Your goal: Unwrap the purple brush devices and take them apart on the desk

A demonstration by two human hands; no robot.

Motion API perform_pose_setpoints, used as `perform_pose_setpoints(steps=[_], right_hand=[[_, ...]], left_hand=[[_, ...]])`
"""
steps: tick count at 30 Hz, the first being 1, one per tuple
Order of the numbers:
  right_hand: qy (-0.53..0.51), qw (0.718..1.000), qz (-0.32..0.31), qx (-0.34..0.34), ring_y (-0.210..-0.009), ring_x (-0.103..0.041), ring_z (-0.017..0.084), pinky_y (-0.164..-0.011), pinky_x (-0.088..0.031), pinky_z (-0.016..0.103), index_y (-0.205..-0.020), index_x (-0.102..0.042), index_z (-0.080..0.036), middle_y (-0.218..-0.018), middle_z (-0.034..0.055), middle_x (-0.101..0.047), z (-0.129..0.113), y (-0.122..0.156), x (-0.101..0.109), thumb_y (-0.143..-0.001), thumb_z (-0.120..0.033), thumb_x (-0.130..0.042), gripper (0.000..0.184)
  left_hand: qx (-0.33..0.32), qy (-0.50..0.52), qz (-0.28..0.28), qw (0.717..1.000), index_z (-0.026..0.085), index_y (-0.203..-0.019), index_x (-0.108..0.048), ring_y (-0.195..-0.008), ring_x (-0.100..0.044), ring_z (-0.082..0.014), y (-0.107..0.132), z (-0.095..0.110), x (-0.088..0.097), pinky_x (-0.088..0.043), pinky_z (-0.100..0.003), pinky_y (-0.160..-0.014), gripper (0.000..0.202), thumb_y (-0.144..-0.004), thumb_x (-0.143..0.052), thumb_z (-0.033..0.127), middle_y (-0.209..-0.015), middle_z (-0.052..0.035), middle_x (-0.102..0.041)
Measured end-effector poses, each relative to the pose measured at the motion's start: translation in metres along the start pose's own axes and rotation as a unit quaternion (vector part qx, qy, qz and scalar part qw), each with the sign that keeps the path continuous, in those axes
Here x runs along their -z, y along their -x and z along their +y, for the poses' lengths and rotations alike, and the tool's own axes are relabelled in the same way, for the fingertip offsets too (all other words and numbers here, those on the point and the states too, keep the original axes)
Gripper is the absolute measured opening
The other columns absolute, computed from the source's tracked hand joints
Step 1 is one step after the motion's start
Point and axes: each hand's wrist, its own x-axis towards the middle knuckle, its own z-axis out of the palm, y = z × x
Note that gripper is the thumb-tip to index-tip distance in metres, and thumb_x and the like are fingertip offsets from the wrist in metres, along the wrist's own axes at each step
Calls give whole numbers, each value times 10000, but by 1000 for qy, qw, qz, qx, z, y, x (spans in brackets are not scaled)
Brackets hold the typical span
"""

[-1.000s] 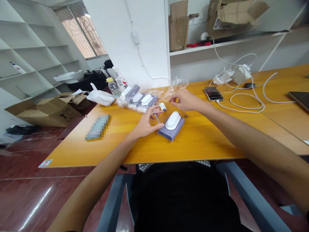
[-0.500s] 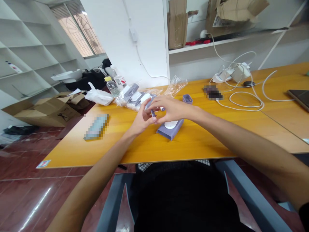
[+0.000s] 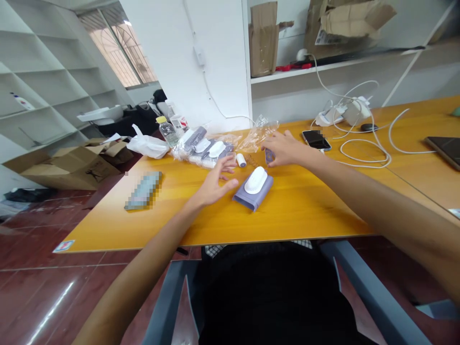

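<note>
The purple housing is lying on the table in front of the person, its long axis running aslant from near left to far right. Its hollow end is pointing toward the person and slightly left, while the far end is pointing toward the right hand. The white oval on top is following the same slant.

Half a second ago the hands were meeting above the housing, with a thin purple part between them; now they are standing apart, and the oval, then partly covered, is showing whole. The right hand is now resting farther back and to the right, its fingers closing narrowly on a small purple piece at the table. The left hand is hovering left of the housing, thumb and fingers spreading wide, with nothing visible between them.

The housing is looking smooth and dull purple, box-like, with a dark opening at its near end; the oval is sitting raised, with a ridged rim. Beyond it, a white roller and a coiled spring are lying near each other, the spring nearer the right hand.
</note>
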Motion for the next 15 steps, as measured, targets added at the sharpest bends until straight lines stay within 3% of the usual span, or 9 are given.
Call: perform_pose_setpoints(steps=[4, 7, 11, 15], right_hand=[[-2, 999, -21, 33, -1223, -568, 386, -989, -325, 481, -1123, -711, -197, -1249, 148, -746, -9, 3, -13, -865, -370, -753, 313], [-8, 998, -30, 48, -1196, -587, 363, -981, -299, 462, -1119, -721, -214, -1190, 129, -769, -13, -1, -19, -918, -339, -705, 238], [13, 998, -17, 62, -1179, -597, 345, -958, -275, 453, -1163, -731, -221, -1175, 122, -788, -14, 2, -30, -986, -233, -585, 230], [24, 995, 52, 87, -1198, -569, 339, -938, -256, 447, -1434, -638, -258, -1359, 132, -737, -15, 14, -40, -993, -183, -533, 460]], left_hand=[[32, -89, -75, 993, 304, -1699, -218, -1443, -527, -462, 7, 20, -11, -467, -659, -1148, 1105, -846, -815, 674, -1727, -209, -327], [27, -161, -85, 983, 317, -1718, -166, -1561, -386, -482, 13, 35, -23, -377, -680, -1245, 1226, -781, -877, 662, -1780, -176, -239], [5, -244, -84, 966, 296, -1706, -200, -1597, -346, -445, 19, 45, -36, -322, -662, -1297, 1115, -836, -845, 559, -1750, -158, -326], [-2, -259, -69, 963, 286, -1687, -232, -1576, -398, -410, 19, 40, -31, -379, -619, -1283, 947, -900, -749, 387, -1726, -140, -374]])
